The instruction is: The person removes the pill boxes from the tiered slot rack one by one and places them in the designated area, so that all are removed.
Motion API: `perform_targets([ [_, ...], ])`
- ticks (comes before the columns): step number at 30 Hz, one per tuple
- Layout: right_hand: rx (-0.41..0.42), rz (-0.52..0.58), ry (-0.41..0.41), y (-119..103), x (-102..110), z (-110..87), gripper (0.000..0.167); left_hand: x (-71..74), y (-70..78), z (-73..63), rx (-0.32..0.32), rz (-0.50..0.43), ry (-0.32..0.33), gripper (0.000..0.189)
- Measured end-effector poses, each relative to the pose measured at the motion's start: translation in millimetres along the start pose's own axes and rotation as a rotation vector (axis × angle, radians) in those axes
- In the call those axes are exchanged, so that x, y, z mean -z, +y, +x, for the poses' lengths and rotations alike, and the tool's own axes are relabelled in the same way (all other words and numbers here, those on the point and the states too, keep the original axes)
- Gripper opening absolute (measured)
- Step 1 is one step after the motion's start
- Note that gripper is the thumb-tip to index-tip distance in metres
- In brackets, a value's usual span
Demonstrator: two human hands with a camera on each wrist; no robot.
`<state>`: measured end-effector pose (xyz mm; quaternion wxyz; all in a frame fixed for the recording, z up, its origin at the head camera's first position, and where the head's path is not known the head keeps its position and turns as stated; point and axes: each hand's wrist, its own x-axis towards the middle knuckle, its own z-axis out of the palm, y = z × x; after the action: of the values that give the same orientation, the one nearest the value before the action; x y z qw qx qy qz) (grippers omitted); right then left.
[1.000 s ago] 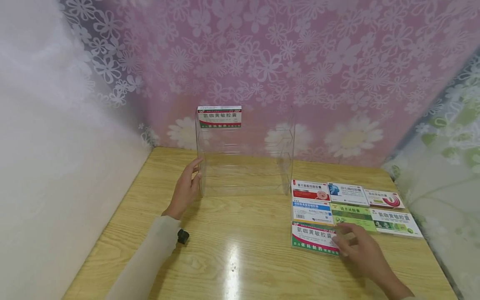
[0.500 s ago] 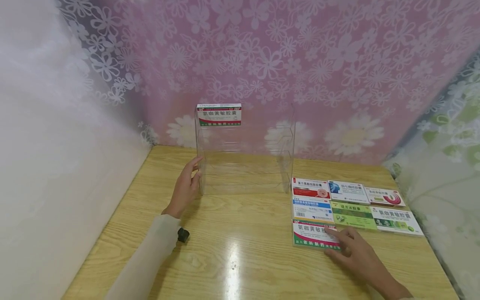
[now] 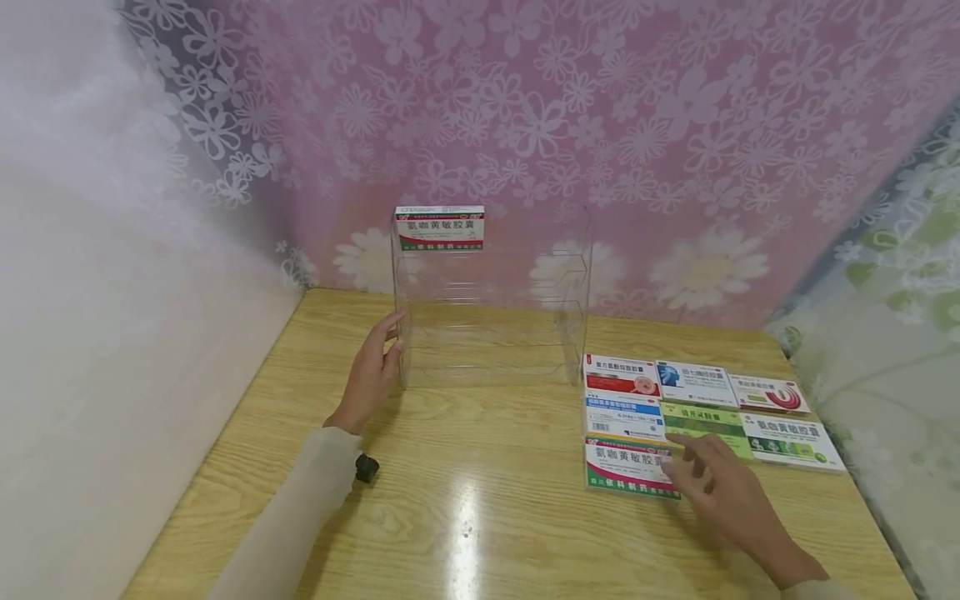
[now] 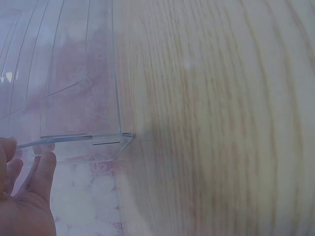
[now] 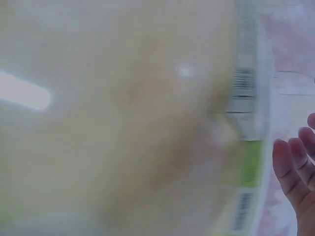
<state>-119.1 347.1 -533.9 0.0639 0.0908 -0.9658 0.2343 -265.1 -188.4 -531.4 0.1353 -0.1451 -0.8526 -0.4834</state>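
My left hand (image 3: 371, 371) grips the left side panel of a clear acrylic display rack (image 3: 491, 379). Its thumb and fingers lie on either side of the panel edge in the left wrist view. A red, white and green medicine box (image 3: 438, 229) stands at the left of the rack's top tier. My right hand (image 3: 723, 492) is at the right end of a matching medicine box (image 3: 626, 471) flat on the table. Its thumb overlaps that end, and a forefinger reaches over the corner. In the right wrist view the fingers (image 5: 290, 167) are relaxed and apart, beside box edges (image 5: 251, 164).
Behind that box lie a blue and white box (image 3: 622, 421), a green box (image 3: 705, 433) and a white and green box (image 3: 791, 442). Farther back are a red box (image 3: 621, 383), a blue-picture box (image 3: 693, 385) and a pink-swirl box (image 3: 768, 394). A floral curtain (image 3: 540, 108) hangs behind the rack.
The lower red-green box has shifted slightly back against the blue one. My right fingertips moved left onto the box, then back right to its corner. The left hand keeps its grip.
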Motion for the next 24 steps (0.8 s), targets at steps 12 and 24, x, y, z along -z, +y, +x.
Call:
perform_targets([
  [12,0.288,0.113,0.162,-59,48,118.8,0.043,1.0,5.8,0.4,0.012,0.003,-0.003,0.058],
  [24,0.368,0.235,0.137,-148,57,242.6,0.043,-1.3,-1.3,0.5,-0.008,0.023,0.011,0.058],
])
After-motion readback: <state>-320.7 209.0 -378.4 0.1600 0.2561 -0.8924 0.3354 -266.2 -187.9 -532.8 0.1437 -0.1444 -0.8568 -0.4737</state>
